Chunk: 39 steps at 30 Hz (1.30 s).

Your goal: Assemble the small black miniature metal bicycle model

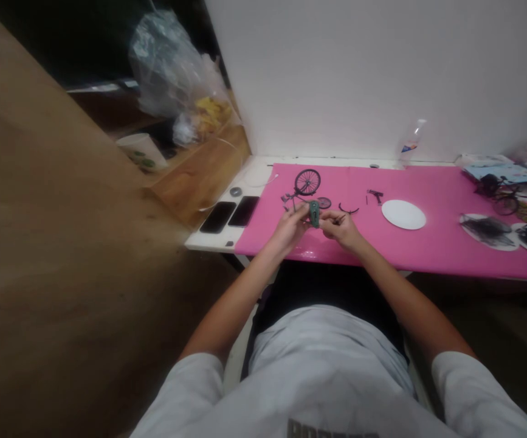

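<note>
Above the near part of the pink mat (263,231), my left hand (294,224) pinches a small dark green piece with a slot-like mark (314,214); its exact kind is unclear. My right hand (340,229) is close at its right side, fingers pinched together, and whatever they hold is too small to make out. Just beyond my left hand lie a spoked toy bicycle wheel (307,182), a smaller wheel (324,202) and a thin dark frame piece (293,198). A curved black part (349,209) rests past my right hand.
Right of my hands are a small dark part (375,196), a white plate (403,215), a plate of black pieces (489,232) and an assembled toy bicycle (500,193). Two phones (218,217) lie left. A clear bottle (411,145) stands by the white wall (382,73).
</note>
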{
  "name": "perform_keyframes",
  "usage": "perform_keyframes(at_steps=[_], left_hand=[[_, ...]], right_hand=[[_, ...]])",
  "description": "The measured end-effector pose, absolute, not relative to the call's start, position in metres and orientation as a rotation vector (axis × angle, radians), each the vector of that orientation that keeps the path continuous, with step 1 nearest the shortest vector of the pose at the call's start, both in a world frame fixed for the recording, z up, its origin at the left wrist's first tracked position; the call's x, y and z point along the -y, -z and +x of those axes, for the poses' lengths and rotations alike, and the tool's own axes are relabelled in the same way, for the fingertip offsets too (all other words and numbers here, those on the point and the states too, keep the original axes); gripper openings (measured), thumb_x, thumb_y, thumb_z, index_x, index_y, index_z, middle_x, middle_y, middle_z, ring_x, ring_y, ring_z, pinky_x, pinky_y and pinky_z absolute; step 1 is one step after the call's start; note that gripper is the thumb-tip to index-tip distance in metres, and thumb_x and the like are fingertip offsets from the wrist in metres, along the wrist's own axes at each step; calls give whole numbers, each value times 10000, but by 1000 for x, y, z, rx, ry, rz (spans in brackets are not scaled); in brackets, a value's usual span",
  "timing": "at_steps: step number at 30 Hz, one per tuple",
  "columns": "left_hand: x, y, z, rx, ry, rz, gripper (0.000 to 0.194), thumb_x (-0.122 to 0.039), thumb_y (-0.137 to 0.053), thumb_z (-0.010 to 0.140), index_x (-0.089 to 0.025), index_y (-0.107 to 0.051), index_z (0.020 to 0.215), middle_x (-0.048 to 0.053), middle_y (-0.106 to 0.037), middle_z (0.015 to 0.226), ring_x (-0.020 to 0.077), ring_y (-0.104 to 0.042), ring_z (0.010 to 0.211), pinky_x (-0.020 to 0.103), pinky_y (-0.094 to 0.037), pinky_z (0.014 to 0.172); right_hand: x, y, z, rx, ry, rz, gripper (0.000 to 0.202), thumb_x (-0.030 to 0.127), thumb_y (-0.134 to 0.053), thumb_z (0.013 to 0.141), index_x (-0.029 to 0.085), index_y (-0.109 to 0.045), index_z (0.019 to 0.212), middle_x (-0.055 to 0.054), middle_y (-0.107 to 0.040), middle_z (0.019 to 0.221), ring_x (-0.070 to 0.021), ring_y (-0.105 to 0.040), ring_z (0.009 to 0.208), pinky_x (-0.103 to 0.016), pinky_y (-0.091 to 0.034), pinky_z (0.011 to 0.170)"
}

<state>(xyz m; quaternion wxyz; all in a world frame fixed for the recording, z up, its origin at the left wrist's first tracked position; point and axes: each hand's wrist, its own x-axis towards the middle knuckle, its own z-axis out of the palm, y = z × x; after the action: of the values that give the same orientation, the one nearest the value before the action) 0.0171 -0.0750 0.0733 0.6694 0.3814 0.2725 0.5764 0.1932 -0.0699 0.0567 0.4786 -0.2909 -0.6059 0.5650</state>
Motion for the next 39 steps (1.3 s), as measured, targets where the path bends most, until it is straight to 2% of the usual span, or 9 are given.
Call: perform_keyframes(at_steps=[6, 11, 17, 25, 34, 39], left_hand=[[72, -69, 16, -571, -1311, 891, 284, -336, -879, 856, -166, -811, 1074, 78, -792, 977, 209, -732, 930, 318, -555, 834], [74, -72, 17, -629, -1347, 889, 228, -310, -865, 856, -157, -801, 1012, 115, -812, 1049, 240, -746, 1034, 323, -555, 861], [77, -76, 19, -627, -1341, 905, 247, -310, -860, 854, -165, -813, 1048, 125, -821, 1073, 274, -753, 1109, 323, -559, 848], [76, -72, 20, -614, -1350, 907, 279, -331, -916, 825, -163, -819, 1026, 84, -793, 1012, 199, -726, 922, 287, -541, 777], [77, -74, 20, -607, -1359, 912, 283, -384, -884, 870, -169, -809, 1038, 81, -779, 1007, 205, -732, 950, 308, -560, 809], [81, -76, 18, -593, -1348, 977, 430, -243, -974, 703, -174, -790, 1086, 77, -793, 1051, 221, -751, 983, 319, -558, 852]], right_hand=[[77, -63, 191, 1486, -1461, -643, 406, 556, -831, 842, 224, -604, 898, 126, -354, 563, -59, -219, 467, -235, -185, 471], [76, -62, 192, 1462, -1589, -607, 379, 504, -806, 856, 254, -530, 925, 145, -291, 577, -67, -158, 474, -230, -148, 465], [69, -56, 195, 1499, -1570, -616, 343, 476, -792, 856, 240, -557, 940, 144, -305, 573, -65, -174, 471, -227, -159, 467], [68, -51, 196, 1460, -1649, -572, 289, 432, -744, 849, 231, -580, 976, 134, -318, 590, -73, -158, 475, -234, -138, 466], [68, -51, 197, 1429, -1646, -543, 289, 439, -728, 847, 246, -551, 968, 142, -282, 584, -82, -134, 480, -238, -135, 471], [67, -52, 198, 1442, -1629, -554, 299, 467, -737, 850, 246, -561, 946, 136, -292, 583, -80, -142, 481, -235, -147, 470]])
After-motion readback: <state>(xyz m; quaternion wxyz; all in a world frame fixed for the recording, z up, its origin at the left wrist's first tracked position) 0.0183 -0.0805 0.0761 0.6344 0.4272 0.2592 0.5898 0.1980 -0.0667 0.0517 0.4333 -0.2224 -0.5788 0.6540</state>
